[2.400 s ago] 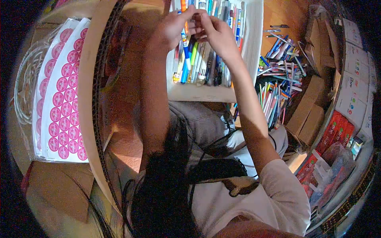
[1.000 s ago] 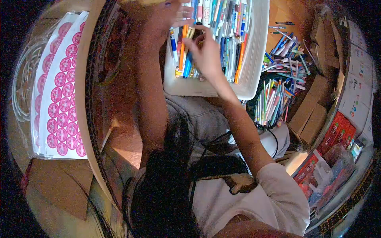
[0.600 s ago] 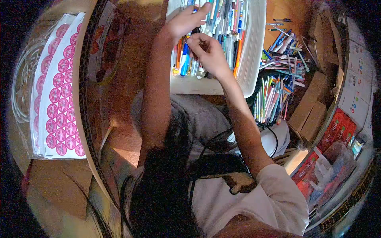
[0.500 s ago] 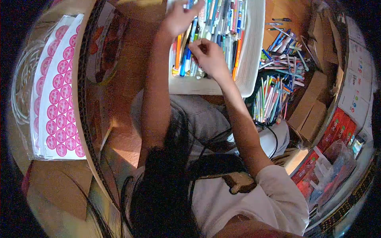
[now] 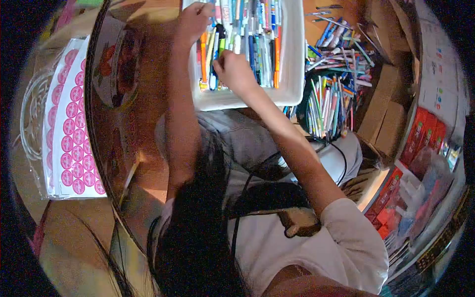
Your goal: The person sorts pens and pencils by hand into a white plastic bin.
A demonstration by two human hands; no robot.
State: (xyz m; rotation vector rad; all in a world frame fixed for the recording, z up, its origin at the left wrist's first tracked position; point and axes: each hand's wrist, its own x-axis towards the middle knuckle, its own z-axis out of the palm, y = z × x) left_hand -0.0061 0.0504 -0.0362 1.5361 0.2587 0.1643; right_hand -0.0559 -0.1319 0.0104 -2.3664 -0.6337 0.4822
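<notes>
A white plastic bin [image 5: 295, 74] holds many pens [image 5: 257, 54] lying lengthwise, some with orange, blue, green or black barrels. Over the bin's upper left edge is my left hand [image 5: 194, 24], its fingers curled together beside the pens; whatever they hold is hidden. My right hand [image 5: 236, 73] reaches into the lower left part of the bin. Its thumb and fingers are pinched on a pen [image 5: 213, 81] among the others. The bin stands just beyond my lap.
Right of the bin lie a loose heap of pens [image 5: 341, 62] and a dark container of upright pens [image 5: 324, 109]. Cardboard flaps [image 5: 383, 119] and red boxes [image 5: 420, 136] line the right side. At left are sheets of round pink stickers [image 5: 76, 128] and coiled clear tubing [image 5: 29, 119].
The view has shifted, so the bin sits further left and higher. My left hand has moved from above the pens toward the bin's left edge. The right hand stays low among the pens.
</notes>
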